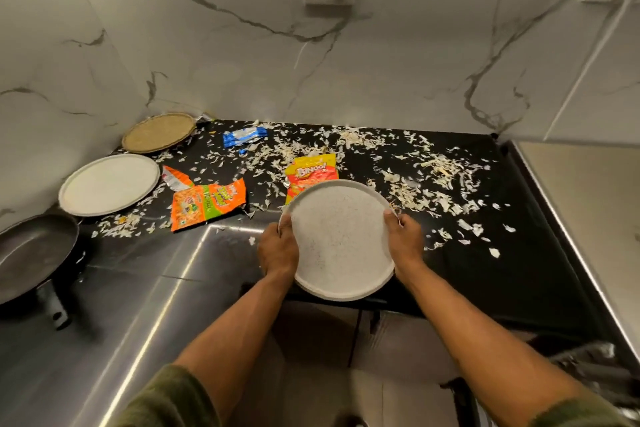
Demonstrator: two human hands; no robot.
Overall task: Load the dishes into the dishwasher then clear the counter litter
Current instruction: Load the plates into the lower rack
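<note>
At the worktop's (519, 270) left edge, a dark pan (33, 253), a white plate (109, 184) and a woven tray (157, 132) are waiting near the back corner. Orange snack wrappers (207, 203) and pale peel scraps (415, 184) are littering the middle. You are holding a speckled plate (341, 239) over the worktop's front edge, your left hand (278, 250) gripping its left rim and your right hand (403, 239) gripping its right rim, hands apart by the plate's width. The plate is tilting slightly toward you, lying directly between both hands, neither nearer. The dishwasher is not clearly showing, so the loading direction cannot be told.
</note>
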